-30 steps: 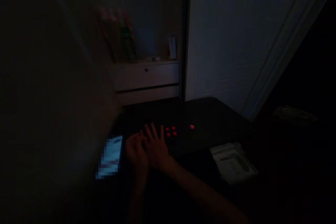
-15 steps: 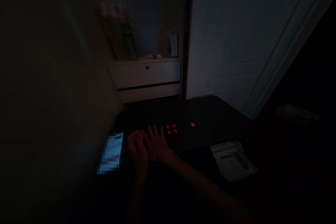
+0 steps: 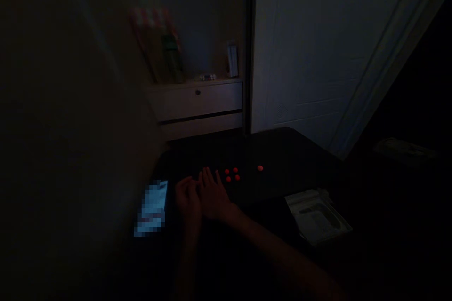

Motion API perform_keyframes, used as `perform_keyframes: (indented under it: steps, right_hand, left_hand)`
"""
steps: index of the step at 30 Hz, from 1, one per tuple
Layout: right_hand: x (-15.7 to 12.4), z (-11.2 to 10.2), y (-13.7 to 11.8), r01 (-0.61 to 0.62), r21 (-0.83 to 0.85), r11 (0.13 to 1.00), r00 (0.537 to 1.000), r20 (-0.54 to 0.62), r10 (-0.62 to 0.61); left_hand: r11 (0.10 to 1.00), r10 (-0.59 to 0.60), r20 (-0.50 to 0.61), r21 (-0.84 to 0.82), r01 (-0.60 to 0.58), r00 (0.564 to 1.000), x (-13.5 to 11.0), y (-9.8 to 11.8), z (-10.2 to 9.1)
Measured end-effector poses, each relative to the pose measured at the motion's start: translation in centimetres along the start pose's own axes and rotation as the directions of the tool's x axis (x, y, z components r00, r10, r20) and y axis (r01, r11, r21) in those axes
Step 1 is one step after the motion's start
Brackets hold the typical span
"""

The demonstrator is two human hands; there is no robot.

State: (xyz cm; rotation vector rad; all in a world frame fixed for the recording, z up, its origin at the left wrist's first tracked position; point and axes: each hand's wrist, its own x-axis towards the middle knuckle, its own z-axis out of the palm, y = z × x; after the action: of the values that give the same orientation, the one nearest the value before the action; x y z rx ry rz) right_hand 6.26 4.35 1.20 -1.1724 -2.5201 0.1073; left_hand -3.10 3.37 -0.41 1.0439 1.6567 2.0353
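Working in deep gloom, a person has both bare hands close together over the near left part of a dark tabletop. The right hand reaches in from the lower right with its back up and its fingers stretched out, set only a little apart. Just beside it, seemingly touching, the left hand is bent, with its fingers curled toward the right one; whether anything is held inside it cannot be told in this light.

Just beyond the right hand's fingers, four small red round pieces sit on the tabletop in a two-by-two cluster, near one another yet apart. A lone reddish ball rests farther right, apart from the four.

To the left of the left hand glows a bluish lit rectangle, its content pixelated. Below the tabletop's near right edge lies a pale tray-like object. Behind the tabletop stands a cabinet with a round dark spot on its upper front; a green bottle and some upright white items stand on its ledge. A pale panel rises to the right.
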Motion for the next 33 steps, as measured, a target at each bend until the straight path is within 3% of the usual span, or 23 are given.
perform_keyframes:
  steps: [5,9,12,16,21,24,29,33]
  right_hand:
    - [-0.2,0.0,0.2,-0.029,0.233,0.972,0.979,-0.188,0.074]
    - [-0.3,-0.4,0.5,-0.032,0.411,0.911,0.916,-0.353,0.192]
    - [-1.3,-0.9,1.2,0.037,0.487,0.873,0.843,-0.484,0.234]
    - [-3.8,-1.1,2.3,0.072,0.547,0.834,0.787,-0.545,0.29]
    - [-6.3,-0.3,3.5,-0.035,0.545,0.838,0.802,-0.485,0.349]
    - [-6.7,0.0,3.4,-0.104,0.461,0.881,0.85,-0.419,0.32]
    - [-6.4,0.0,2.6,-0.171,0.286,0.943,0.909,-0.322,0.263]
    - [-6.4,-0.5,2.6,-0.172,0.344,0.923,0.908,-0.308,0.284]
  left_hand:
    - [1.0,-0.02,0.008,0.025,0.019,1.0,-0.3,0.0,-0.3]
    - [0.996,-0.026,0.027,0.088,0.024,0.999,-0.4,0.1,-0.7]
    - [0.983,0.031,0.191,0.174,-0.065,0.981,-0.5,0.2,-0.8]
    - [0.913,0.095,0.393,0.331,-0.238,0.914,-0.9,0.2,-0.7]
    - [0.861,0.124,0.516,0.369,-0.351,0.848,-1.5,0.3,-0.4]
    - [0.878,0.139,0.56,0.313,-0.363,0.817,-1.4,0.2,-0.6]
    - [0.962,0.068,0.52,0.192,-0.194,0.852,-0.9,0.2,-1.2]
    - [0.988,0.024,0.473,0.125,-0.094,0.881,-0.8,0.3,-1.3]
